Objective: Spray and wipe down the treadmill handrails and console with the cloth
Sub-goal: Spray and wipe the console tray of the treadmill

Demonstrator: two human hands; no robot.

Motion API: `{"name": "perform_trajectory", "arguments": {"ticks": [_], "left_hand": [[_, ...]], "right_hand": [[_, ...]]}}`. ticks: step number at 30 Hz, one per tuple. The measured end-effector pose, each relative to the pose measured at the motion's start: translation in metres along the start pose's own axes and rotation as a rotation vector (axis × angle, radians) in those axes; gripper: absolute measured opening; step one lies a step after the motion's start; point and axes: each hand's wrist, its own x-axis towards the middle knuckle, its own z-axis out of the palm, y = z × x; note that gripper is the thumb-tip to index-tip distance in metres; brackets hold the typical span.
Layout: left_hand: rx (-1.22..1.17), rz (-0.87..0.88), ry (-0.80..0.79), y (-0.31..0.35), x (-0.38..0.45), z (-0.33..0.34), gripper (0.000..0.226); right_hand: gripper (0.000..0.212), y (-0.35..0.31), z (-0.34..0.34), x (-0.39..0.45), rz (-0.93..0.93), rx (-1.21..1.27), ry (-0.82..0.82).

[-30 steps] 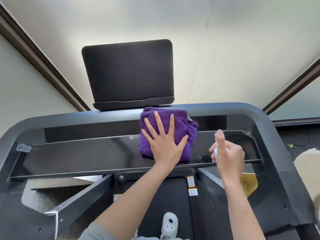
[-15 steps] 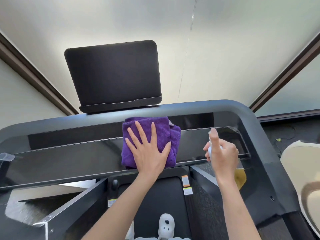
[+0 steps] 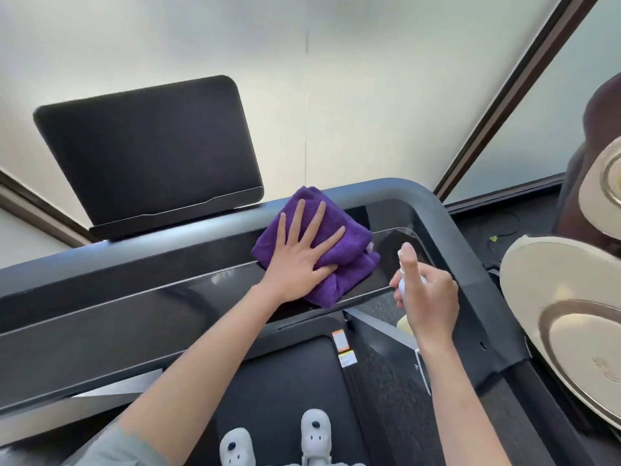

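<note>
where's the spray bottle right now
In the head view, the spray bottle is in the right hand, right of centre, held just right of the purple cloth over the right end of the glossy console.

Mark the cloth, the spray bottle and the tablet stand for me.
cloth [image 3: 349,264]: head view, bare purple fold right of the fingers.
spray bottle [image 3: 402,286]: head view, white body showing left of the gripping fingers.
tablet stand [image 3: 148,149]: head view, middle of the dark panel.
</note>
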Motion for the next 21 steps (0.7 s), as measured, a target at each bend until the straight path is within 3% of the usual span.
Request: {"name": "perform_trajectory", "arguments": {"ticks": [6,12,16,21], "left_hand": [[-0.048,-0.025,-0.025,-0.003,-0.017,-0.004,0.060],[0.030,0.172,-0.003,0.025,0.049,0.009,0.055],[0.092,0.157,0.001,0.043,0.067,0.008,0.061],[-0.007,0.121,0.035,0.021,0.027,0.006,0.057]], "right_hand": [[0.079,-0.001,0.010,-0.004,0.011,0.021,0.006],[0.077,0.006,0.005,0.003,0.077,0.048,0.046],[0.077,0.008,0.001,0.008,0.094,0.049,0.075],[0.077,0.010,0.005,0.010,0.116,0.065,0.085]]}}
